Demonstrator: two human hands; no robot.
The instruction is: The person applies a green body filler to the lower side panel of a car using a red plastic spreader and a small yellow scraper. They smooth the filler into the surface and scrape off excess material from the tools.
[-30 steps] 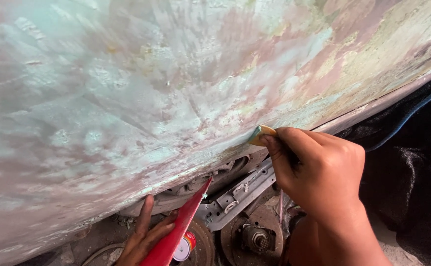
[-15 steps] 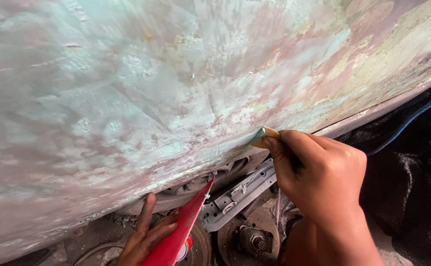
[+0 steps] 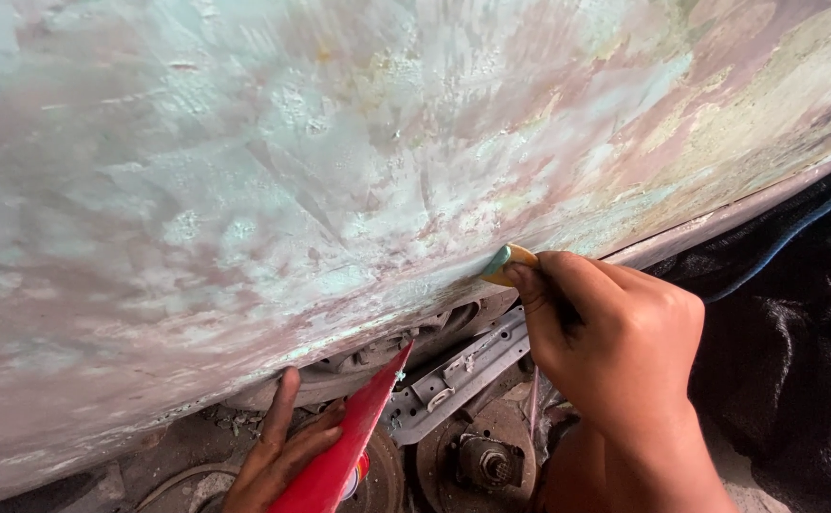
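Observation:
A large curved body panel (image 3: pixel 339 171), smeared with pale green and pink filler, fills most of the view. My right hand (image 3: pixel 615 351) grips a small yellow spreader (image 3: pixel 508 263) with green filler on its tip, pressed against the panel's lower edge. Below the panel, my left hand (image 3: pixel 277 456) holds a flat red plastic board (image 3: pixel 344 446) tilted upward, its point reaching toward the panel's underside.
Under the panel sit a grey metal bracket (image 3: pixel 463 370), a rusty hub (image 3: pixel 482 461) and other greasy machine parts. Black cloth (image 3: pixel 795 332) covers the right side. Dirt floor shows at the bottom left.
My right hand and the spreader stay on the panel's lower edge with only a small shift. The left hand and red board have barely moved.

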